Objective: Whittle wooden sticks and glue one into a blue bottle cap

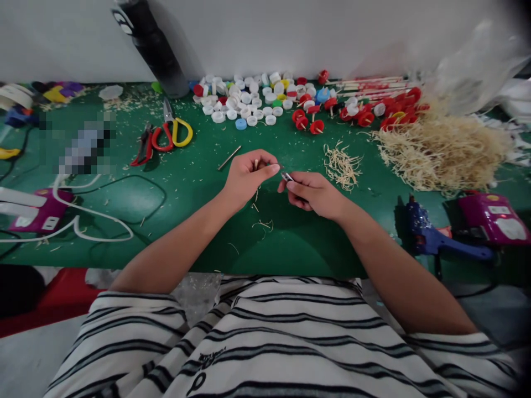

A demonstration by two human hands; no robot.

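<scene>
Over the middle of the green table [199, 221], my left hand [250, 176] is closed, thumb against forefinger. Pale wood-wool strands [256, 194] show at its fingers and hang below it; how many it grips is hidden. My right hand [314, 192] is closed round a small silver metal tool [286, 177], which looks like nail clippers. The tool's tip points at my left fingertips, close to them. Beneath my hands lie a few loose strands [263, 225]. To the right of my right hand sits a small pile of wood wool [342, 166].
White bottle caps [238, 102] and red caps with sticks [317, 127] spread along the back. Further right are a big wood-wool heap [448, 149] and a blue glue gun [443, 237]. Scissors [168, 132], a thin rod [229, 158], a dark bottle [160, 55] and cables [103, 218] lie or stand leftward.
</scene>
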